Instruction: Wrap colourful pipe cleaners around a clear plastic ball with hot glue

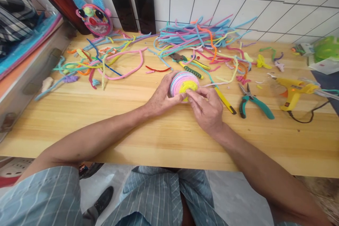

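A round coil of pastel pipe cleaners [182,82], pink and blue outside with a yellow centre, sits in the middle of the wooden table [148,137]. My left hand [161,95] wraps round its left side and grips it. My right hand [206,107] pinches at the coil's lower right edge with thumb and fingers closed. A loose pale strand [212,84] runs off the coil to the right.
Heaps of coloured pipe cleaners [196,37] lie at the back. Teal pliers [251,100], a yellow glue gun [293,90] with cord, a yellow-handled cutter [225,100] and green-handled pliers [189,69] lie to the right. A pipe-cleaner face [94,16] and two dark phones [132,5] lean on the tiled wall.
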Action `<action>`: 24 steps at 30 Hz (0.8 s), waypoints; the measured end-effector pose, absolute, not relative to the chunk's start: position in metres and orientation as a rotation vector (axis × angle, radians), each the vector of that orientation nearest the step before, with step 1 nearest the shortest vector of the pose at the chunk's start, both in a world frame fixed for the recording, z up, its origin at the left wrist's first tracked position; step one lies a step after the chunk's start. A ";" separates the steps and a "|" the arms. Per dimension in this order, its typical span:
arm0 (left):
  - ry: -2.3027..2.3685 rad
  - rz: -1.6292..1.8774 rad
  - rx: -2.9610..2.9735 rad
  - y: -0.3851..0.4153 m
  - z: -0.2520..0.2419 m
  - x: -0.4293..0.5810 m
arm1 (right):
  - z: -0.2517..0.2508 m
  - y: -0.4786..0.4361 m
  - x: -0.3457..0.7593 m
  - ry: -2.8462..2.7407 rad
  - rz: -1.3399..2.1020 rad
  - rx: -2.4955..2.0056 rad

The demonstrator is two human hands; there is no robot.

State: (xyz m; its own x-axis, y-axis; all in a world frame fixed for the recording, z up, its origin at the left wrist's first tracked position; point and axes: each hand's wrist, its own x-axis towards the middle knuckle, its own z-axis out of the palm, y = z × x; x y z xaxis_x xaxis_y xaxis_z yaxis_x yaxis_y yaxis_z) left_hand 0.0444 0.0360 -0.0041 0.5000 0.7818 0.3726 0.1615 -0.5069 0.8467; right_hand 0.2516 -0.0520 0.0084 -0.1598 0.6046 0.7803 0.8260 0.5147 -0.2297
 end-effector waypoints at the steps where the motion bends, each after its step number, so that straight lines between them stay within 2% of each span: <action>1: 0.765 0.996 1.971 0.036 -0.004 0.044 | 0.008 -0.052 0.251 -1.862 -0.322 -1.170; 15: 0.748 1.029 2.005 0.036 -0.008 0.044 | 0.012 -0.051 0.248 -1.858 -0.405 -1.127; 24: 0.759 1.006 2.000 0.036 -0.007 0.043 | 0.005 -0.051 0.250 -1.844 -0.326 -1.105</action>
State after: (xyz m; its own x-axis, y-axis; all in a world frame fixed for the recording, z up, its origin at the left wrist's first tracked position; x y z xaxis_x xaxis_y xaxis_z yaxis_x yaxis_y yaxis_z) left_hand 0.0427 0.0355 -0.0069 0.5133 0.7640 0.3908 0.1669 -0.5356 0.8278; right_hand 0.2501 -0.0513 0.0052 -0.1627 0.5519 0.8179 0.7990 0.5600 -0.2189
